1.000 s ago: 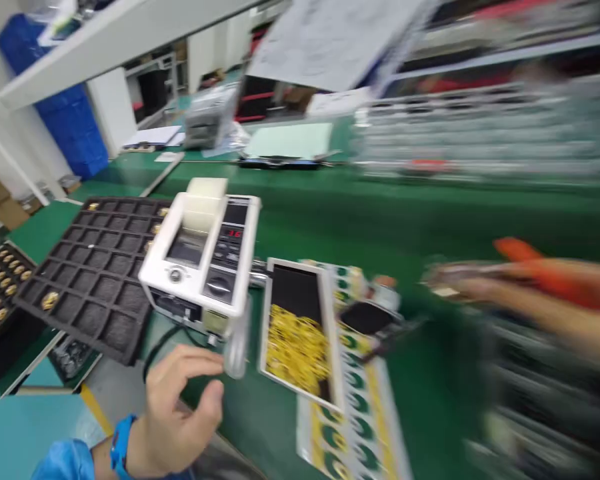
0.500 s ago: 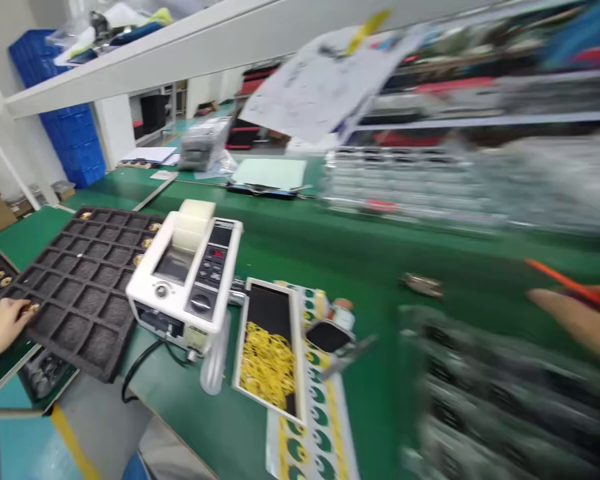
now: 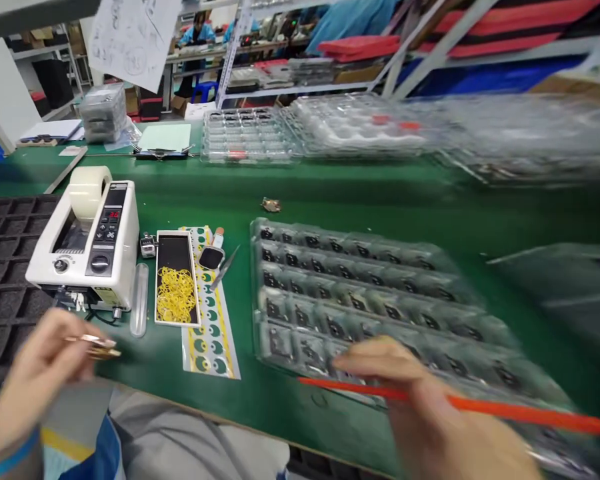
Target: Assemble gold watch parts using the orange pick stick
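Observation:
My left hand (image 3: 40,380) pinches a small gold metal part (image 3: 96,347) near the front of the green mat, just below the tape dispenser. My right hand (image 3: 420,393) is blurred and grips a long orange rod (image 3: 480,403), which passes over the near edge of a clear plastic blister tray (image 3: 355,300). Rows of dark parts sit in that tray's pockets. The right hand hides the tray's near edge.
A white electric tape dispenser (image 3: 83,240) stands left of a black tray of yellow rubber bands (image 3: 175,280) and a strip of green-dotted labels (image 3: 213,333). A black foam grid tray (image 3: 5,287) lies far left. Stacked clear trays (image 3: 250,137) line the back, and a small metal part (image 3: 271,205) lies on the mat.
The view has swung right, bringing the clear tray fully into sight. My left hand has moved away from the black grid tray with the gold part pinched in its fingers.

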Motion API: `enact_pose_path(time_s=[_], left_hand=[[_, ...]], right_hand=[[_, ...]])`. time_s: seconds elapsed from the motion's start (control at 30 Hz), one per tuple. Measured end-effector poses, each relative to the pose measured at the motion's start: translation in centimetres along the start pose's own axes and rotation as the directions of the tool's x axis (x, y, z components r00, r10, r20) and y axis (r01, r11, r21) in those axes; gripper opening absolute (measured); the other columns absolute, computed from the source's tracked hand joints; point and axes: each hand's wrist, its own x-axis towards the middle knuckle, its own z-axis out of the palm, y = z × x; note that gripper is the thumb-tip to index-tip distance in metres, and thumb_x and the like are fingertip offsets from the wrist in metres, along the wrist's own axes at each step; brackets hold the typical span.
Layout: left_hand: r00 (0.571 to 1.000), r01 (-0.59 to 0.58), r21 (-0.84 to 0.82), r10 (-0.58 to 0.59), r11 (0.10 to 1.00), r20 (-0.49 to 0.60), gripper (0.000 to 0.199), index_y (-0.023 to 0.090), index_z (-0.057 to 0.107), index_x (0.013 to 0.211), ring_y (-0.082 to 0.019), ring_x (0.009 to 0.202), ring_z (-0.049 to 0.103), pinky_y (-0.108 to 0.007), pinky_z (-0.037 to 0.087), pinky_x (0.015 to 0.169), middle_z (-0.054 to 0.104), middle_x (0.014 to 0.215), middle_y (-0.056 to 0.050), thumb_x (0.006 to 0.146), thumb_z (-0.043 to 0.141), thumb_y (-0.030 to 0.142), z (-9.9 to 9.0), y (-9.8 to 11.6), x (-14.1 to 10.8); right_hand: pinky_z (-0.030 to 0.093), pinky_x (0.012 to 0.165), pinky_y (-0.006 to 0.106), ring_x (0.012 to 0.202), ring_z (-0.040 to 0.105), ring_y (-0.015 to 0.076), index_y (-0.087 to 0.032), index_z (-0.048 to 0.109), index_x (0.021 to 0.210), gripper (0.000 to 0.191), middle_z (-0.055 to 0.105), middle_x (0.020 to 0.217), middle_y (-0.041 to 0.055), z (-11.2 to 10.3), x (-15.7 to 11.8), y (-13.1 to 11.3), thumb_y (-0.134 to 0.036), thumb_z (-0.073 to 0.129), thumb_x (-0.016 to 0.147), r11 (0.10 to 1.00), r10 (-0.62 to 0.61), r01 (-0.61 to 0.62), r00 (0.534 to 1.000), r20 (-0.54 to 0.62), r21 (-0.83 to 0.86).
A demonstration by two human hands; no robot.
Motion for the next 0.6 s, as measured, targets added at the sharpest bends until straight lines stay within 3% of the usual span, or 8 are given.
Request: enact_pose_path(time_s=[0.07, 0.1, 0.2, 0.33, 0.5, 0.6], left_hand=[[0.965, 0.102, -0.173, -0.055, 0.98, 0.256, 0.031, 0.021, 0.049, 0.083, -0.011, 0.054, 0.066, -0.017, 0.044, 0.044, 0.076, 0.085, -0.004, 0.087, 0.069, 0.044, 6.5, -1.3, 1.6], [0.943, 0.154, -0.253, -0.066, 0.955, 0.327, 0.035, 0.021, 0.049, 0.084, -0.014, 0.056, 0.069, -0.018, 0.047, 0.043, 0.075, 0.079, -0.003, 0.084, 0.071, 0.049, 9.0, -1.9, 2.3], [0.932, 0.213, -0.389, -0.067, 0.896, 0.355, 0.04, 0.021, 0.057, 0.103, -0.017, 0.068, 0.075, -0.026, 0.06, 0.065, 0.076, 0.079, -0.001, 0.079, 0.076, 0.048, 13.1, -3.3, 3.7], [0.947, 0.173, -0.444, -0.025, 0.879, 0.32, 0.037, 0.023, 0.064, 0.117, -0.02, 0.086, 0.077, -0.032, 0.062, 0.082, 0.079, 0.091, -0.004, 0.085, 0.072, 0.039, 13.7, -3.9, 3.4], [0.946, 0.077, -0.429, 0.069, 0.9, 0.315, 0.028, 0.026, 0.069, 0.117, -0.024, 0.098, 0.075, -0.035, 0.063, 0.085, 0.078, 0.107, -0.007, 0.091, 0.067, 0.033, 13.4, -3.8, 2.5], [0.95, 0.034, -0.423, 0.103, 0.905, 0.296, 0.025, 0.029, 0.07, 0.116, -0.024, 0.099, 0.075, -0.034, 0.063, 0.085, 0.078, 0.11, -0.006, 0.092, 0.066, 0.031, 13.4, -3.6, 2.5]], right_hand=[[0.048, 0.061, 0.033, 0.07, 0.061, 0.0229, -0.025, 0.078, 0.08, 0.049, 0.066, 0.072, 0.0074, 2.4, -1.8, -2.3, -0.056, 0.045, 0.097, 0.999, -0.045, 0.045, 0.999, -0.029, 0.0], [0.05, 0.062, 0.032, 0.072, 0.062, 0.0226, -0.025, 0.078, 0.087, 0.045, 0.067, 0.074, 0.0073, 3.4, -2.4, -3.3, -0.052, 0.044, 0.099, 0.999, -0.02, 0.021, 1.0, -0.024, 0.033], [0.053, 0.059, 0.029, 0.069, 0.064, 0.0199, -0.023, 0.074, 0.095, 0.031, 0.067, 0.074, 0.0062, 5.8, -3.8, -5.4, -0.036, 0.047, 0.102, 0.98, -0.086, 0.088, 0.996, -0.021, 0.176], [0.056, 0.059, 0.027, 0.07, 0.066, 0.018, -0.022, 0.068, 0.097, 0.015, 0.068, 0.075, 0.0046, 7.6, -4.4, -5.8, -0.013, 0.055, 0.095, 0.986, -0.107, 0.117, 0.99, -0.092, 0.118], [0.058, 0.058, 0.028, 0.068, 0.067, 0.0177, -0.021, 0.067, 0.097, 0.02, 0.069, 0.074, 0.0037, 8.1, -4.8, -5.0, -0.006, 0.056, 0.091, 0.988, -0.1, 0.11, 0.991, -0.093, 0.11], [0.057, 0.058, 0.029, 0.069, 0.068, 0.0183, -0.022, 0.068, 0.099, 0.024, 0.07, 0.075, 0.0032, 7.6, -5.2, -4.7, -0.004, 0.055, 0.089, 0.976, -0.105, 0.136, 0.978, -0.179, 0.168]])
